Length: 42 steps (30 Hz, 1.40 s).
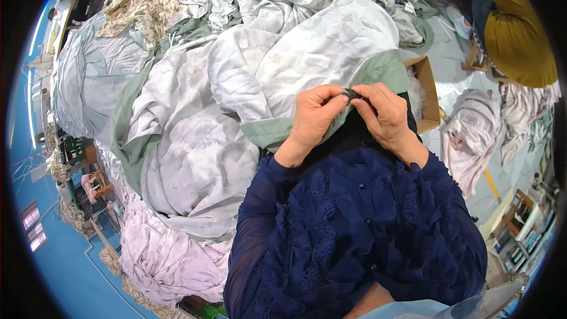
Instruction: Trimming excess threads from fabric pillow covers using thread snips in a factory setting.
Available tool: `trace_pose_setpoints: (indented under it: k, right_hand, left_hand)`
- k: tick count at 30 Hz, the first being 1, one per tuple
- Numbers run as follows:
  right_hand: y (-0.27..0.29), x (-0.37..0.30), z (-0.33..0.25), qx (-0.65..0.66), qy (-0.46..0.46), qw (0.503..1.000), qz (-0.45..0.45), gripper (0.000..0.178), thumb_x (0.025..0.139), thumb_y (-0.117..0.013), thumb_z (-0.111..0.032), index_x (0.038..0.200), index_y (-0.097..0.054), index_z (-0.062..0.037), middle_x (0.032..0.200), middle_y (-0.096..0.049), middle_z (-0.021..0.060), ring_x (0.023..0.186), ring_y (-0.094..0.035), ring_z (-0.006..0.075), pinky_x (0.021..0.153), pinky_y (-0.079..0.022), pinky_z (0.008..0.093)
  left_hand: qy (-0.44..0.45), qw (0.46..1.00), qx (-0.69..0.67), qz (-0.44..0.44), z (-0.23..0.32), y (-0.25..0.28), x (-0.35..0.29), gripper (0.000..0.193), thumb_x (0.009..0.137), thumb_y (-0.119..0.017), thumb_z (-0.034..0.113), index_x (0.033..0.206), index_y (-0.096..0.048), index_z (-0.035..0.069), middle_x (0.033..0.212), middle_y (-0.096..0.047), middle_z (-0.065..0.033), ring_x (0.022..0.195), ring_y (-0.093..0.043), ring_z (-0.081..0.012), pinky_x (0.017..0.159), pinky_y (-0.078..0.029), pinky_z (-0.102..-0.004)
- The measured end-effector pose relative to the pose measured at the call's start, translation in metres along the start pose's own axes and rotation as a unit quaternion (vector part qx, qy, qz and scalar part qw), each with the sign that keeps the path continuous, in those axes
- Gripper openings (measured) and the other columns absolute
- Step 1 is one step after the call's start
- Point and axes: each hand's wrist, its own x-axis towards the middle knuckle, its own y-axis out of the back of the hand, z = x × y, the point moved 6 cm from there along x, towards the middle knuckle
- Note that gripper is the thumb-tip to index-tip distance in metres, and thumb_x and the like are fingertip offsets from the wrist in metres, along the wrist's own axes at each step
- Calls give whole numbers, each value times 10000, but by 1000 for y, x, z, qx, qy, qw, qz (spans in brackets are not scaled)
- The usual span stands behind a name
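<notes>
Both hands meet over my lap, close to the edge of a large white cloth [331,41] with a sage-green border [381,71]. My left hand [314,115] is closed, its thumb and forefinger pinching one side of a small black thing [351,94]. On the other side my right hand [385,117] pinches the same piece, with its fingers curled. Most of the black thing is hidden by the fingertips, so its kind does not show. The green border runs just behind and beneath the hands, across my dark lap.
White and green fabric is heaped ahead and to the left, with a beige patterned cloth [150,9] on top. Pinkish fabric [171,254] lies at the lower left. To the right are a cardboard box [430,94], a pale bundle [472,127] and a mustard cloth [520,41].
</notes>
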Motion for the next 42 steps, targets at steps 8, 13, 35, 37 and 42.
trace_pose_setpoints:
  k: [8, 13, 35, 37, 42]
  right_hand:
    - [-1, -2, 7, 31, -20, 999, 0, 179, 831, -699, -20, 1005, -661, -6, 803, -640, 105, 669, -623, 228, 583, -476, 291]
    - [5, -4, 15, 72, -82, 993, 49, 149, 849, -691, -27, 993, -661, -5, 784, -623, 77, 650, -594, 175, 596, -465, 267]
    - [33, -5, 34, 19, 79, 993, 87, 198, 671, -699, 60, 831, -616, -21, 806, -626, 108, 716, -621, 267, 649, -486, 315]
    - [37, -13, 37, -21, 98, 990, 101, 220, 651, -689, 78, 828, -610, -26, 824, -634, 118, 723, -628, 264, 659, -496, 309]
    - [44, -24, 37, -42, 110, 987, 114, 260, 626, -682, 103, 832, -594, -28, 828, -633, 127, 720, -632, 260, 636, -505, 304]
  left_hand:
    - [4, 1000, -12, -10, -3, 2, 2, 111, 878, -644, -16, 977, -681, -50, 884, -686, -47, 763, -599, -68, 693, -480, -203]
    - [19, 999, -32, 14, -1, 0, 2, 92, 873, -670, 33, 929, -692, -36, 780, -635, 27, 678, -510, -15, 592, -390, -175]
    - [-446, 731, 514, 44, 57, -17, -52, 187, 644, -654, -79, 793, -628, 31, 731, -563, -66, 566, -568, -234, 471, -435, -325]
    - [-453, 720, 523, 49, 54, -14, -56, 200, 626, -659, -92, 778, -625, 32, 744, -573, -73, 583, -575, -240, 484, -443, -321]
    - [-466, 692, 546, 77, 52, -4, -66, 213, 606, -659, -105, 760, -622, 38, 760, -585, -83, 604, -583, -250, 501, -452, -319]
